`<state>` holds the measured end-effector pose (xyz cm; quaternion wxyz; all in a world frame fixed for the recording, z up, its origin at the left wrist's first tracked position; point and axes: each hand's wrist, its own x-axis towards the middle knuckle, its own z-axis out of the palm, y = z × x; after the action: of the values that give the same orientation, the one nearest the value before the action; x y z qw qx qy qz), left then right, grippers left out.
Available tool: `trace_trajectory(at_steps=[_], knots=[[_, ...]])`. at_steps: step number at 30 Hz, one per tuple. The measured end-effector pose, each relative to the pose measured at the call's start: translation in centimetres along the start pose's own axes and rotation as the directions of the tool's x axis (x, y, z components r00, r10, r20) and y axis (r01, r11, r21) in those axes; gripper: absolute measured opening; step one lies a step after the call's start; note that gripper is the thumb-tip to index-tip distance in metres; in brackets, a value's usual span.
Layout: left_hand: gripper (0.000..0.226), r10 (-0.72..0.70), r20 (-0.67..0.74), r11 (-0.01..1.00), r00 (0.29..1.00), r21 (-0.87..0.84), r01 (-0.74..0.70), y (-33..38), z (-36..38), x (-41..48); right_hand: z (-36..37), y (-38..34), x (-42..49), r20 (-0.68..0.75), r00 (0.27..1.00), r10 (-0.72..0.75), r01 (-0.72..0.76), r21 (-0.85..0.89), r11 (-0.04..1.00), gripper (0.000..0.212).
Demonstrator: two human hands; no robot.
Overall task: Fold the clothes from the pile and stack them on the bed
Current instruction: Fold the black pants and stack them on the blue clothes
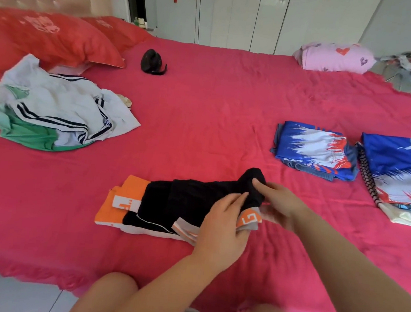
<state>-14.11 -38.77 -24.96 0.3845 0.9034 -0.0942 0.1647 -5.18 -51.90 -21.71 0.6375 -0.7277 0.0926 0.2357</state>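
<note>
Black and orange garment lies flat on the bed, near its front edge. Its right end is raised, held by both hands. Left hand grips that end at the orange-grey band, fingers curled beneath it. Right hand, just beside the left, pinches the black fabric at the raised fold. The unfolded pile lies well apart at left. Two folded blue stacks sit at right.
</note>
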Motion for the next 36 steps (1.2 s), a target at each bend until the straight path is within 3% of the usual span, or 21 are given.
trace_trajectory(at_steps=[4,6,8,10,12,14,16,19,21,25,29,36], knots=[[0.055,-0.075,-0.258,0.995,0.963,-0.085,0.055,-1.4,-4.9,0.4,3.9,-3.1,0.1,-0.027,0.988,-0.155,0.156,0.094,0.983,0.038],[0.056,-0.048,-0.339,0.998,0.94,-0.06,0.029,-2.7,-7.7,0.3,6.6,-4.9,0.0,-0.02,0.968,-0.252,0.253,0.073,0.965,0.034],[0.064,0.04,-0.375,0.998,0.926,0.061,-0.018,-4.3,-10.4,-0.1,9.7,-6.5,0.0,-0.014,0.942,-0.336,0.336,0.014,0.942,0.03],[0.055,0.084,-0.385,0.983,0.919,0.183,-0.013,-6.0,-12.8,-0.8,12.9,-7.6,0.2,0.0,0.917,-0.399,0.399,-0.035,0.916,0.031],[0.044,0.057,-0.408,0.966,0.911,0.253,0.053,-7.7,-14.7,-1.8,16.1,-8.2,0.5,0.054,0.899,-0.434,0.437,-0.065,0.897,0.035],[0.039,-0.06,-0.425,0.958,0.903,0.229,0.171,-9.4,-16.0,-3.0,19.0,-8.3,0.8,0.154,0.88,-0.45,0.468,-0.116,0.876,0.041],[0.038,-0.246,-0.386,0.929,0.889,0.166,0.33,-11.1,-16.8,-4.2,21.2,-7.8,1.0,0.246,0.846,-0.473,0.527,-0.261,0.808,0.048],[0.054,-0.43,-0.314,0.826,0.846,0.24,0.51,-13.6,-17.2,-5.7,22.6,-6.3,1.5,0.345,0.759,-0.553,0.637,-0.571,0.518,0.046],[0.072,-0.438,-0.289,0.786,0.852,0.338,0.518,-14.4,-17.1,-6.0,22.6,-4.9,1.9,0.4,0.721,-0.566,0.643,-0.69,0.331,0.042],[0.081,-0.4,-0.131,0.799,0.907,0.436,0.415,-14.3,-16.3,-4.6,22.0,-2.3,2.5,0.404,0.766,-0.5,0.51,-0.855,0.092,0.042],[0.056,-0.516,0.097,0.779,0.851,0.465,0.42,-15.6,-14.8,-3.6,21.8,-1.2,3.3,0.378,0.808,-0.452,0.433,-0.901,0.022,0.047],[0.071,-0.637,0.207,0.717,0.742,0.512,0.473,-17.7,-14.5,-3.6,21.5,0.0,5.9,0.191,0.934,-0.301,0.226,-0.97,0.088,0.057]])
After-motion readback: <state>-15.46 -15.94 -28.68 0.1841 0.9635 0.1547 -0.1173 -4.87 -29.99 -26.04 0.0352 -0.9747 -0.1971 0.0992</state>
